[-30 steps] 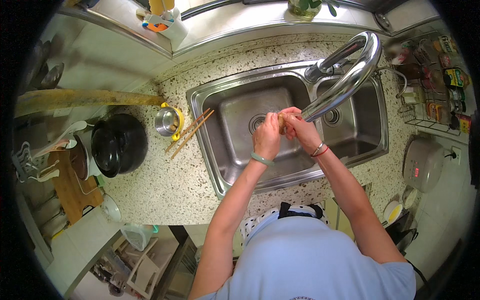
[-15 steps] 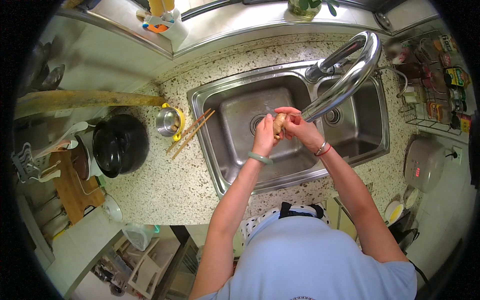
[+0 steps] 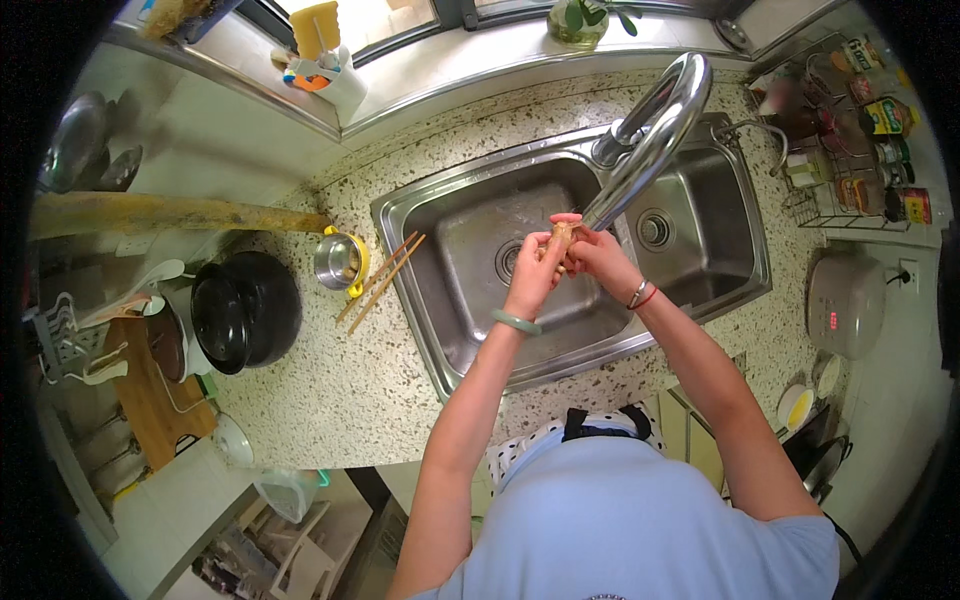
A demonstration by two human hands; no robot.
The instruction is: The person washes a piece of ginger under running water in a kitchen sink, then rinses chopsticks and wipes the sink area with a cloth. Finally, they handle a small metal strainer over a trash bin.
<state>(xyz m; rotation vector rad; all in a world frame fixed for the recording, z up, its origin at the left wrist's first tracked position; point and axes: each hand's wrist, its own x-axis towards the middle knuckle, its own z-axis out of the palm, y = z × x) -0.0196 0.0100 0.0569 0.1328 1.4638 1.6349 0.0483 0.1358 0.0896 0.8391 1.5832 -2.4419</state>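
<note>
Both my hands are closed around a knobby, light-brown piece of ginger [image 3: 565, 233] above the large basin of the steel sink [image 3: 425, 345]. My left hand [image 3: 532, 272], with a pale green bangle at the wrist, grips it from the left. Against its right side are the bent fingers of my right hand [image 3: 606, 262], which wears a silver bracelet and a red cord. The ginger is partly hidden by my fingers. Just above my hands is the outlet end of the tall chrome faucet [image 3: 650, 150]. I cannot make out any running water.
Left of the sink, a pair of wooden chopsticks [image 3: 385, 283] lies beside a small steel pot [image 3: 335, 262] with yellow handles, which holds small pieces. A black pot [image 3: 265, 310] stands further left. A wire rack [image 3: 835, 205] with jars and a rice cooker [image 3: 845, 305] are at the right.
My fingers have shifted around the ginger, which looks more upright and more covered now. The whole view has moved slightly, with the faucet appearing further left.
</note>
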